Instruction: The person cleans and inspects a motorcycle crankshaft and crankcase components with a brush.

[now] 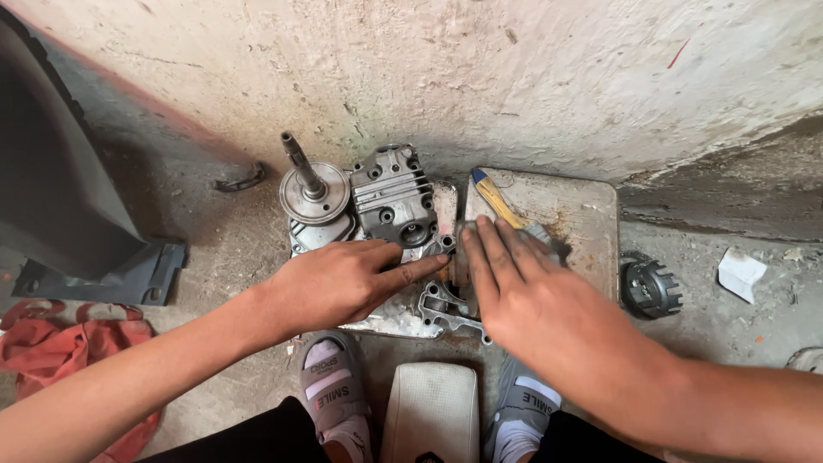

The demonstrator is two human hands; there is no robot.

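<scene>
Engine casing [441, 310], cast metal, grey and grimy: lies flat on a pale board [591, 214] on the concrete floor [214, 231], straight ahead of my knees, partly hidden under both my hands. I judge it heavy for its size, rigid, with lugs and bolt holes along the near edge; likely greasy, so slippery on the smooth faces. Best hold, to my mind: the protruding lugs and outer rim, not the machined faces.

Left hand [339, 283]: palm down on the casing, fingers extended and close together, forefinger pointing right toward the centre. It grips nothing that I can see; it presses or steadies.

Right hand [514, 283]: flat, fingers spread slightly, laid over the right part of the casing and over the head of a brush [497, 201]. Whether anything is pinched beneath it, I cannot tell.

Brush: yellow-and-blue handle, running away from the casing toward the wall [514, 77].

Cylinder head [394, 197]: finned, just beyond the casing.

Shaft with disc [313, 189]: upright, left of the cylinder head.

Black toothed ring [650, 290]: right of the casing, off the board.

Red cloth [60, 351]: far left of the casing.

Sandals [330, 386]: my own, just nearer than the casing.
</scene>
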